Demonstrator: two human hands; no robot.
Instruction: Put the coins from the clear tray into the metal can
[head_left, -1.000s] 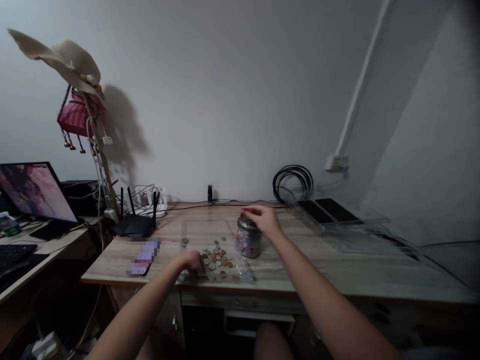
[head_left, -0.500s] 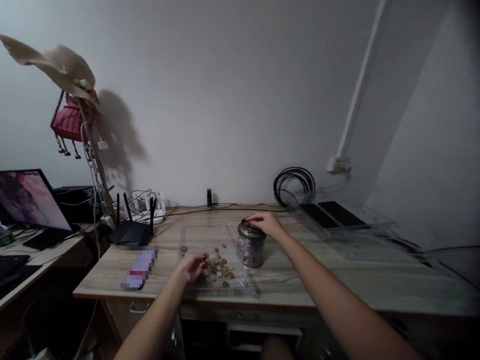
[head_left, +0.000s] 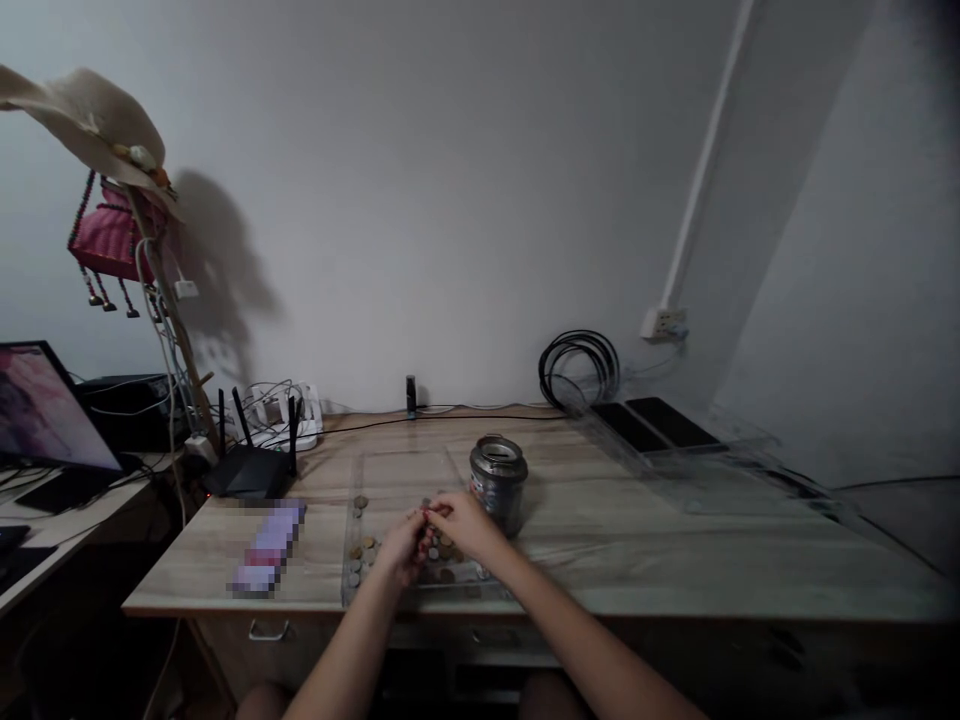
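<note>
My left hand point(head_left: 403, 548) and my right hand point(head_left: 463, 522) meet over a spread of coins point(head_left: 367, 543), their fingertips pinched together. Whatever is between the fingers is too small to make out. Silver and brass-coloured coins lie in a shallow clear tray point(head_left: 346, 578), some of them covered by my hands. Just behind my right hand, a metal coin tin point(head_left: 504, 492) with a printed side stands upright. Its lid has a slot on top, and neither hand touches the lid.
A blurred-out purple object point(head_left: 274, 545) lies left of the tray, in front of a black router point(head_left: 251, 472). Clear plastic trays with two dark panels point(head_left: 671, 424) sit at the right, near a coil of black cable point(head_left: 577, 368). A small black bottle point(head_left: 411, 397) stands by the wall.
My right hand has left the top of the tin and come down left to meet my left hand over the coins. My left hand has shifted slightly right. The view has turned a little.
</note>
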